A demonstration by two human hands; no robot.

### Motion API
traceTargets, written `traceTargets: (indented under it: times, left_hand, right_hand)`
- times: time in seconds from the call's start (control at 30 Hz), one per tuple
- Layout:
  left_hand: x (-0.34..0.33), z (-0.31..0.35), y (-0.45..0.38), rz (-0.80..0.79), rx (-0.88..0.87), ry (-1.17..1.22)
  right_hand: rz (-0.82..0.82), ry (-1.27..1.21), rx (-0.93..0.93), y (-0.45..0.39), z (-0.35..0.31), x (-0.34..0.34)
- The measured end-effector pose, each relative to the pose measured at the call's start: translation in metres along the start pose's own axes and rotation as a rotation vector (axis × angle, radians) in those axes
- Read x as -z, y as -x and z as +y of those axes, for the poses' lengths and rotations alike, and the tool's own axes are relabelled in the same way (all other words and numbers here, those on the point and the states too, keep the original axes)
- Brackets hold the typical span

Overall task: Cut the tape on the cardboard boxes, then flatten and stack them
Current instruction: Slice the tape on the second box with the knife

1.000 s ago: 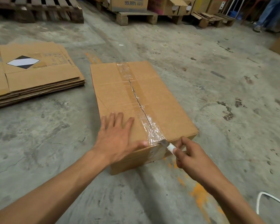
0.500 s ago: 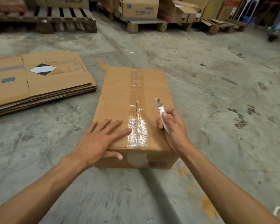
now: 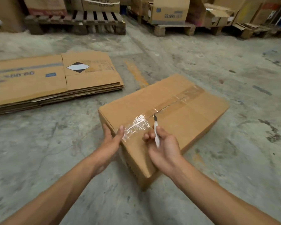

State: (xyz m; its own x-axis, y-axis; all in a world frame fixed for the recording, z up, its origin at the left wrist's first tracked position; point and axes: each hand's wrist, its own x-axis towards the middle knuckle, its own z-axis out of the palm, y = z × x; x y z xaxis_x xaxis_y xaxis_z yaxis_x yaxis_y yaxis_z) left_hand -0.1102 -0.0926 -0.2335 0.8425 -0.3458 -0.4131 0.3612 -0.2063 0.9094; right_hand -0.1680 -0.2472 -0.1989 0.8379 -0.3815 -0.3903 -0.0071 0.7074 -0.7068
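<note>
So the box has swung round since half a second ago: it lay lengthwise away from the person, now it sits skewed on the floor, near corner toward the camera, far end off to the right. A second ago the cutter was at the near edge, at the end of the tape; now the top seam shows as a dark open slit from mid-lid toward the far end, so the top tape looks mostly cut. The crinkled near stretch may still bridge the flaps, can't confirm

Left hand has moved off the lid, where it lay flat, to the near left edge: thumb over the top, fingers down the side wall, gripping the edge. Right hand has its fingers curled round the white cutter, blade tip up, at the near end of the slit

My read: top cut is about finished, box being turned for the next seam or for opening. Flatten and stack not yet done for this one

Counts:
- 1 box in work, still erect
- 1 stack of flattened boxes to the left, well apart; several layers, exact count not readable
- 1 cutter
- 2 wooden pallets visible at the back, one mostly bare, one carrying cartons; cartons too cluttered to count
- 2 hands, both busy
</note>
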Motion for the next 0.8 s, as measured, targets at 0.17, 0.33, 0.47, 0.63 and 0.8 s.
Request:
traceTargets:
  times: [0.17, 0.33, 0.47, 0.63, 0.8]
  left_hand:
    - [-0.021, -0.024, -0.012, 0.169, -0.047, 0.104]
    - [-0.013, -0.022, -0.021, 0.212, -0.227, 0.051]
    - [0.002, -0.005, -0.034, 0.124, -0.231, 0.049]
    - [0.036, 0.024, -0.055, 0.079, -0.178, -0.104]
    - [0.077, 0.05, -0.074, 0.471, -0.054, -0.533]
  right_hand:
    - [-0.055, -0.096, 0.022, -0.03, -0.037, -0.01]
    - [-0.175, 0.927, 0.516, -0.071, -0.071, 0.021]
    - [-0.231, 1.162, 0.546, -0.08, -0.062, 0.029]
    - [-0.272, 0.917, 0.506, -0.051, -0.023, 0.009]
    - [-0.229, 0.589, 0.364, -0.045, 0.002, -0.02]
